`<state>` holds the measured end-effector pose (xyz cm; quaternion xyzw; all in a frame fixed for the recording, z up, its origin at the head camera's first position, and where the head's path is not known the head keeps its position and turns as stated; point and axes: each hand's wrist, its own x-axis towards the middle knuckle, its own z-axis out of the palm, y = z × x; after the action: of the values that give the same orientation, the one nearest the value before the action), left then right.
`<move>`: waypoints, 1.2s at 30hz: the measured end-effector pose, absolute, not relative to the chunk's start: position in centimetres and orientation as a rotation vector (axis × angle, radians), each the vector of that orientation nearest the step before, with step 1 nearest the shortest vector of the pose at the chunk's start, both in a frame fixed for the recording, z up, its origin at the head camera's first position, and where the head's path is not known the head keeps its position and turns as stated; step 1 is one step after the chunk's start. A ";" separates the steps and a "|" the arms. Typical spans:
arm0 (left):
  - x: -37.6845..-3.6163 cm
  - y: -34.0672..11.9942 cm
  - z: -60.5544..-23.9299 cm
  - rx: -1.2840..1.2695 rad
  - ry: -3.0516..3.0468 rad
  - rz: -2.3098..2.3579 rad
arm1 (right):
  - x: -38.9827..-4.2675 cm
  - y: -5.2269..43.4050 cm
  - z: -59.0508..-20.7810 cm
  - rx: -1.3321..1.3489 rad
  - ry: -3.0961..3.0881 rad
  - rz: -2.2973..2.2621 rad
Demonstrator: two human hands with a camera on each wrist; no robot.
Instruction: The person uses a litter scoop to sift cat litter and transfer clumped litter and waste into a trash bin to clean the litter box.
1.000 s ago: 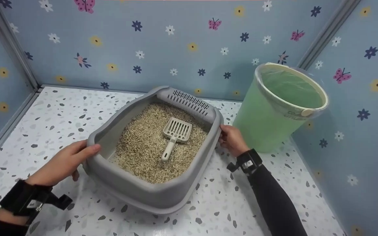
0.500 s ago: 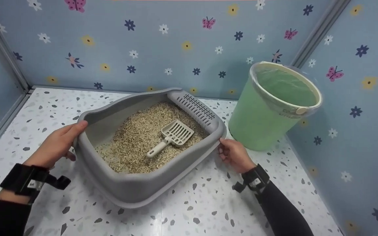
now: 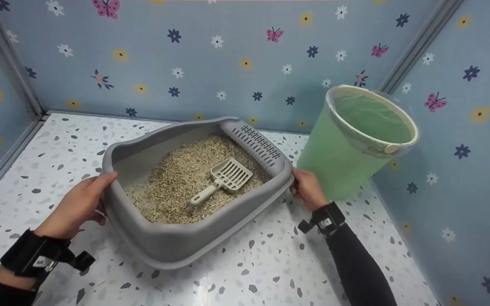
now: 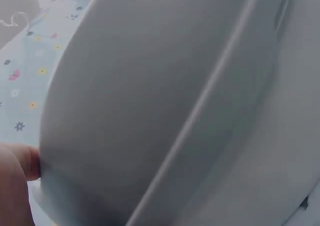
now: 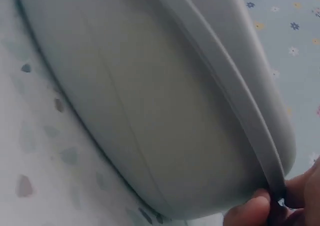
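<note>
Both hands hold a grey litter box [image 3: 177,244], one at each end. My left hand [image 3: 76,203] grips its left rim, thumb on top and fingers under the outside. At the right corner my right hand [image 3: 309,187] pinches the lower rim; in the right wrist view its fingertips [image 5: 247,211] close on that edge. Inside lies tan pellet litter [image 3: 185,170], heaped toward the right, and a beige slotted litter scoop [image 3: 231,174] rests on it, handle toward the front left. The left wrist view is filled by the box's outer wall [image 4: 135,86], hiding most fingers.
A green waste bin [image 3: 338,157] with a clear liner stands just behind the right hand, close to the box's corner. Flowered blue panels [image 3: 211,55] enclose the back and sides. Beneath is a white speckled surface [image 3: 245,272].
The litter box has turned clockwise, its front swinging left and its left end going back. The scoop turned with it, and more bare bottom shows at the left. Both hands keep their hold.
</note>
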<state>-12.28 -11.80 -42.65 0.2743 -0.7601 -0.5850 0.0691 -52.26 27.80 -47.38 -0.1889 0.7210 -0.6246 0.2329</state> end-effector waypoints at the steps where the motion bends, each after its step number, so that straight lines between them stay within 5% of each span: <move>1: -12.3 -12.3 -42.5 0.831 -2.301 -1.749 | -51.8 27.8 -47.5 -0.529 1.990 -1.712; 11: -13.2 -17.4 -42.9 0.762 -2.242 -1.849 | -48.0 29.7 -47.0 -0.547 1.988 -1.517; 25: -11.3 -10.4 -42.4 0.703 -2.390 -1.835 | -52.8 28.3 -45.5 -0.552 2.198 -1.387; 36: -13.8 -15.5 -43.8 0.612 -2.346 -1.818 | -49.4 31.7 -46.0 -0.546 1.983 -1.408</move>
<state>-13.77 -15.52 -43.81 0.2016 -0.7730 -0.5990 0.0557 -49.41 31.69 -45.98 -0.2076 0.7541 -0.5355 0.3186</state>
